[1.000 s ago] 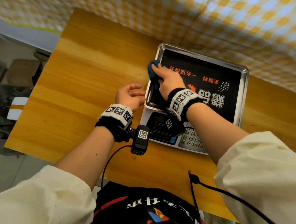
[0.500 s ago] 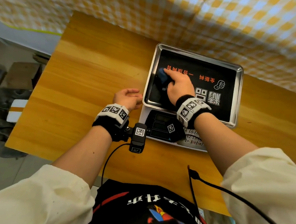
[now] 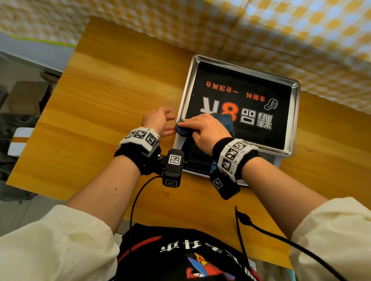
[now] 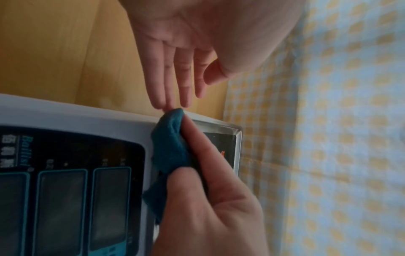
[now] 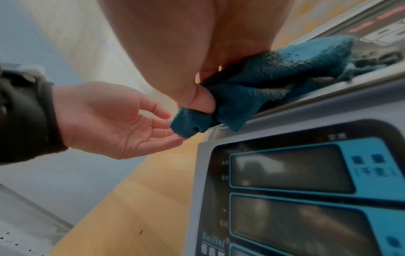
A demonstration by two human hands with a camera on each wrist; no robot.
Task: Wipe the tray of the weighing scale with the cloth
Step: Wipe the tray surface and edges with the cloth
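Note:
The scale's steel tray carries a black sticker with orange and white print. My right hand grips a blue cloth at the tray's near left corner, thumb pinching it from below. The cloth drapes over the near rim, and one end pokes past the corner. My left hand is open beside the scale, palm toward it. Its fingertips are at the cloth's end.
The white scale body with its dark display panel sits under my right wrist on the wooden table. A yellow checked cloth hangs just behind the table. Cables run from the wrist cameras across the table's near edge.
My right hand has dragged the cloth from the tray's far left part down to its near left corner. The left hand has stayed beside the scale.

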